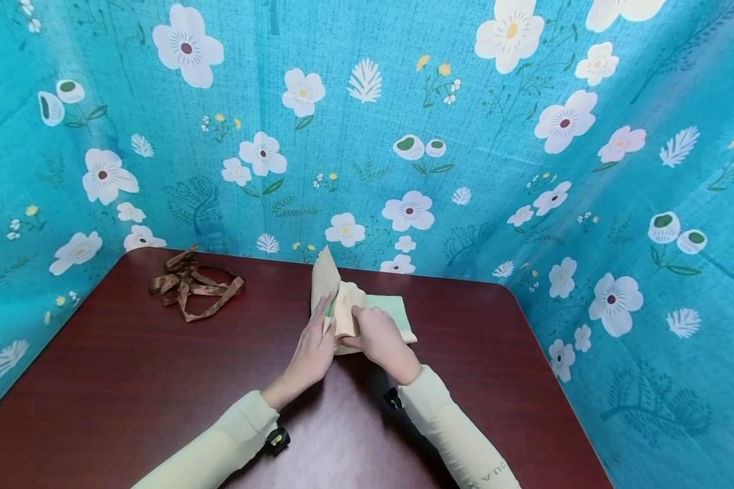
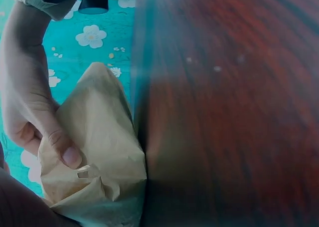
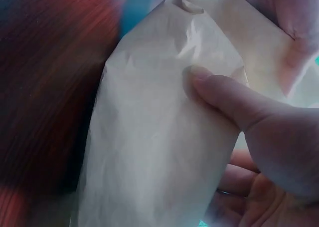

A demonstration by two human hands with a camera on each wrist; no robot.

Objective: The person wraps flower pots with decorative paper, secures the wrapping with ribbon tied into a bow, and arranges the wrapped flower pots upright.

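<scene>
Beige wrapping paper [image 1: 325,275], creased and folded, stands up from the table between the two hands; its pale green side [image 1: 388,309] shows to the right. My left hand [image 1: 314,346] lies along the paper's left part, fingers mostly straight against it. From the right, my right hand [image 1: 380,337] pinches a folded part of the paper. In the right wrist view the right thumb [image 3: 219,90] presses on the paper's face while the other fingers curl behind its edge. What lies inside the folds is hidden.
A tangled brown ribbon [image 1: 197,282] lies at the back left of the dark red-brown table [image 1: 159,380]. Behind and to the right hangs a blue flowered cloth [image 1: 367,136], meeting the table's edges.
</scene>
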